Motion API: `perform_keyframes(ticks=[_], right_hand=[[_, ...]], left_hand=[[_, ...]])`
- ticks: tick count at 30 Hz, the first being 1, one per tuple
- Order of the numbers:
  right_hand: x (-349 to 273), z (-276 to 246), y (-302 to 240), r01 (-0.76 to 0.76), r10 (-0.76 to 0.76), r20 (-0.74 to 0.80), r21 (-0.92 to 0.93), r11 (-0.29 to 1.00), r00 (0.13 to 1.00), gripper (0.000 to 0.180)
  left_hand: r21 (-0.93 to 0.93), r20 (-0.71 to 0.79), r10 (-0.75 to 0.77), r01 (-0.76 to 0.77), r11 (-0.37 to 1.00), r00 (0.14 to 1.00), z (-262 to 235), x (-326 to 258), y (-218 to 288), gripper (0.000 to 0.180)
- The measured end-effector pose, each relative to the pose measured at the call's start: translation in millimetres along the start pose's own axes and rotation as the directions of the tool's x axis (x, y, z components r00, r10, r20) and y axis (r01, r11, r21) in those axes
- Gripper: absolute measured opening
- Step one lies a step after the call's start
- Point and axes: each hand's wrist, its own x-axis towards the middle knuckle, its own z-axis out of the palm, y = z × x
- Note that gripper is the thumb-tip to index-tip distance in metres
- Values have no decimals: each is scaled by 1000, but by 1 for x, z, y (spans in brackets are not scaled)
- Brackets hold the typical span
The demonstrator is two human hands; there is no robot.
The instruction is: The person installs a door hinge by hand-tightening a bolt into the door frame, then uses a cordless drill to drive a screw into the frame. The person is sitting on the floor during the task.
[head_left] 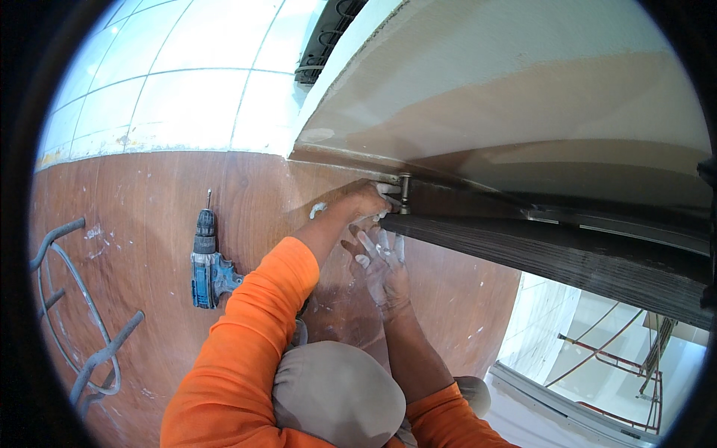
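Two hands raised together at dark panel's corner: left hand pressed by metal pin, right hand spread flat beneath, steadying. Drill laid leftward.

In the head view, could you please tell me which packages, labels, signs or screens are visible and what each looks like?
None that I can make out: no package, sign or screen.
Drill: lying on the brown wooden floor, left of the left hand; blue and black body, any label too small to tell.

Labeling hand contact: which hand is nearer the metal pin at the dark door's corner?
Left. The left hand reaches right beside the metal pin; the right hand is lower, under the dark door.
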Motion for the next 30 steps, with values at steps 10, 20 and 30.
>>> perform_keyframes(ticks=[10, 20, 30], right_hand=[[2, 10, 1, 23, -24, 29, 15, 1000, 999, 73], [1, 9, 3, 62, -63, 62, 14, 998, 996, 75], [-12, 22, -7, -6, 9, 92, -23, 1000, 996, 79]], left_hand=[[214, -58, 58, -45, 976, 997, -5, -18, 15, 43], [219, -42, 123, -111, 969, 992, -6, -33, 28, 44], [286, 16, 89, -89, 954, 996, -15, -55, 50, 50]])
